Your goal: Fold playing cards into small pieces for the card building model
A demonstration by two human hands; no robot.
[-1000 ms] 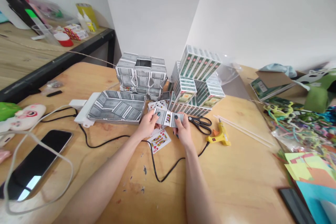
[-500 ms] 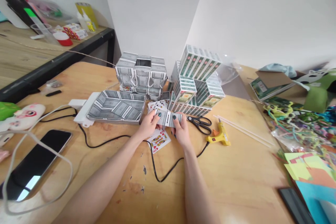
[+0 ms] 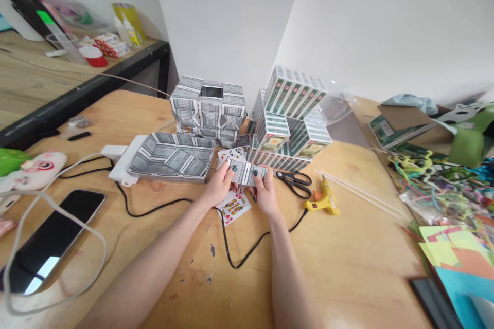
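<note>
We hold 2 gray-backed cards point(image 3: 249, 174) edge to edge over the table point(image 3: 339, 262), a narrow white band showing at their join. Our left hand point(image 3: 221, 183) pinches 1 end between thumb and fingers; our right hand point(image 3: 265, 190) grips the other end the same way, its thumb flat on top. Just below lies a king of hearts point(image 3: 234, 209), face up.

To our left sits a shallow open tray point(image 3: 175, 157), its floor and walls lined with patterned card backs. Behind it stands a card-covered box point(image 3: 208, 113) with a square hole in its top; the inside is too dark for us to read. To the right of that, green card packs point(image 3: 272, 136) are stacked in tiers.

Farther left, a small clear bag point(image 3: 79, 122) holds bits too blurred for us to name. At the far right, a brown carton point(image 3: 403, 113) has its flap raised, and a light-blue cloth point(image 3: 411, 102) lies across its top. Black scissors point(image 3: 295, 183) and a yellow glue gun point(image 3: 323, 201) rest near our right hand.
</note>
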